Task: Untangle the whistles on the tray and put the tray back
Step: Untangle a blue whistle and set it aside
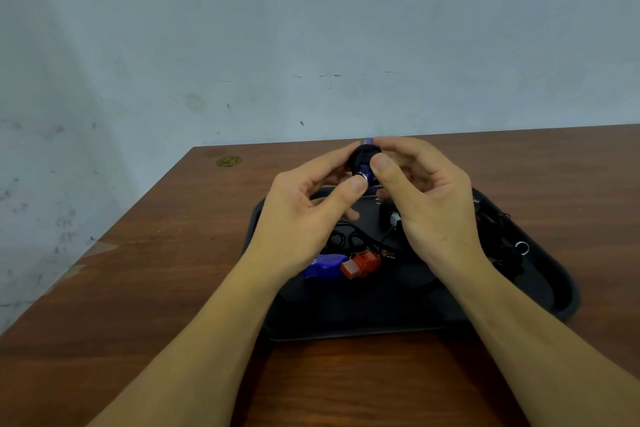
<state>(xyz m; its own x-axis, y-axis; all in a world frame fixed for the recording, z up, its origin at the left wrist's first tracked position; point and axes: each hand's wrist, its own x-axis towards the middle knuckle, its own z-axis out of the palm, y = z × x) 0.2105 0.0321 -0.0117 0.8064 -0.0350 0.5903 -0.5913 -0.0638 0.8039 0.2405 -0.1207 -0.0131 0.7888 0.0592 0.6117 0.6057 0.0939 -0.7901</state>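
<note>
A brass-coloured disc [228, 161] lies near the brown wooden desk's [138, 288] far left corner. Above the black plastic tray's [554, 274] far edge, the left hand [304, 215] and right hand [426, 194] pinch a black-corded purple whistle [364, 163]. A blue whistle [325, 264] and a red whistle [360, 264] lie mid-tray.
</note>
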